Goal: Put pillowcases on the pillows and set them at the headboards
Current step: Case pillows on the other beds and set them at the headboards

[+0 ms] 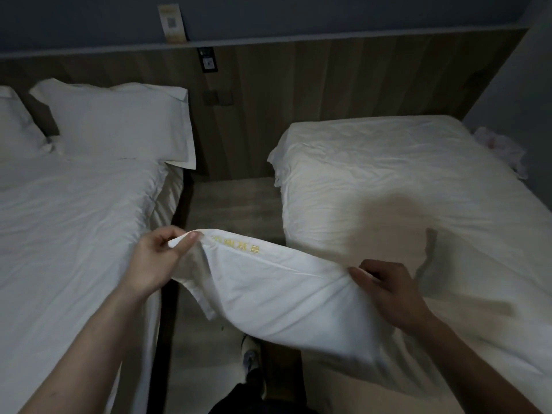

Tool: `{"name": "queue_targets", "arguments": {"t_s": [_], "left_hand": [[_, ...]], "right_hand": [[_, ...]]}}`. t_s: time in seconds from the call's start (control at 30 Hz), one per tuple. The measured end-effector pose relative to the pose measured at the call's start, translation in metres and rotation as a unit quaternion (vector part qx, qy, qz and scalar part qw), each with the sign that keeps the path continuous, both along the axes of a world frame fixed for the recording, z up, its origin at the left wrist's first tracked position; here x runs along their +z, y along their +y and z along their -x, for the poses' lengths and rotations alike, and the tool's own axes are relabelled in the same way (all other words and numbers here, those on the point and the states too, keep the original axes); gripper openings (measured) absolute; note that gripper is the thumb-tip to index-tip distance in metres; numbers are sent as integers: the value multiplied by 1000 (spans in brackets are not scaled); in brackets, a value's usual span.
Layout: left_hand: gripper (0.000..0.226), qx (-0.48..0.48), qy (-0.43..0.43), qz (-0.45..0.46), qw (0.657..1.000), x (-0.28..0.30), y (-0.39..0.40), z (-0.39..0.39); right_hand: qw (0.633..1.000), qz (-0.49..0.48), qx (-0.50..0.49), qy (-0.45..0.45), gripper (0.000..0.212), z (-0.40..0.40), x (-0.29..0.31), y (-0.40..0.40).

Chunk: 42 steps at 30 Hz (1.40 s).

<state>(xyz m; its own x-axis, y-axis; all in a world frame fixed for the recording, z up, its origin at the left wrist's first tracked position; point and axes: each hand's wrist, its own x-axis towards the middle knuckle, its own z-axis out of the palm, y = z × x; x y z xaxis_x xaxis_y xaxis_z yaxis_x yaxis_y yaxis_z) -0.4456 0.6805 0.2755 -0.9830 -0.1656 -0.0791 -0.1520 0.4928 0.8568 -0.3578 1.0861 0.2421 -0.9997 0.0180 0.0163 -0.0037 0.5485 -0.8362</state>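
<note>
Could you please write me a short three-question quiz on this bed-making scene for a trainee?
1. True or false: both hands grip the pillowcase.
2. Which bed already has dressed pillows at the headboard: A) left bed, B) right bed, C) both?
3. Fill in: the lettering along the pillowcase's edge is ____ in colour.

Key:
1. True: the left hand pinches one end and the right hand holds the other.
2. A: two pillows lean there; the right bed shows none.
3. Yellow.
</note>
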Motion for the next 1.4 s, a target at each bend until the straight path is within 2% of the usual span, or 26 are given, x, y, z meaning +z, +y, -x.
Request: {"name": "queue_targets", "arguments": {"t_s": [0.07,0.13,0.17,0.27,0.33,0.4,0.47,0.5,0.6,0.7,0.87,0.93,1.1,1.2,1.4], "left_hand": [[15,-25,-26,11,999,5,-15,26],[15,-59,-40,87,994,5,-32,52],[25,-75,-44,127,988,5,-39,65],[76,-141,-27,213,967,7,-47,106],[84,-199,-6,236,951,8,-43,140],[64,-247,-36,222,942,13,-36,172],[22,-272,-54,217,936,12,-29,206],[13,-278,-54,215,935,12,-27,223],[37,-269,-88,169,944,14,-21,270],[39,-255,-94,127,954,12,-16,313],[29,-233,-109,163,952,-2,-5,369],[35,-220,-98,178,954,-7,1,389],[49,-183,-76,127,972,-26,9,427],[42,-150,-76,81,982,-30,11,453],[23,-170,-114,109,973,-49,-3,521]], "right_hand": [[1000,-5,18,2,50,33,3,-15],[1000,-5,30,-1,49,62,2,-29],[999,-7,34,-3,49,76,0,-36],[999,-16,44,4,48,115,-5,-53],[999,-18,38,15,49,142,-3,-64],[999,-21,29,14,50,169,3,-70],[1000,-15,20,15,50,194,9,-72],[1000,-11,17,17,51,207,13,-71],[1000,0,12,23,52,251,19,-64],[1000,-1,15,20,52,294,16,-53],[999,-15,28,5,55,369,7,-32],[999,-24,32,2,53,399,3,-25],[998,-41,48,3,49,463,-5,-12],[998,-45,44,1,49,501,-6,-2],[996,-78,33,-15,45,586,-7,6]]}}
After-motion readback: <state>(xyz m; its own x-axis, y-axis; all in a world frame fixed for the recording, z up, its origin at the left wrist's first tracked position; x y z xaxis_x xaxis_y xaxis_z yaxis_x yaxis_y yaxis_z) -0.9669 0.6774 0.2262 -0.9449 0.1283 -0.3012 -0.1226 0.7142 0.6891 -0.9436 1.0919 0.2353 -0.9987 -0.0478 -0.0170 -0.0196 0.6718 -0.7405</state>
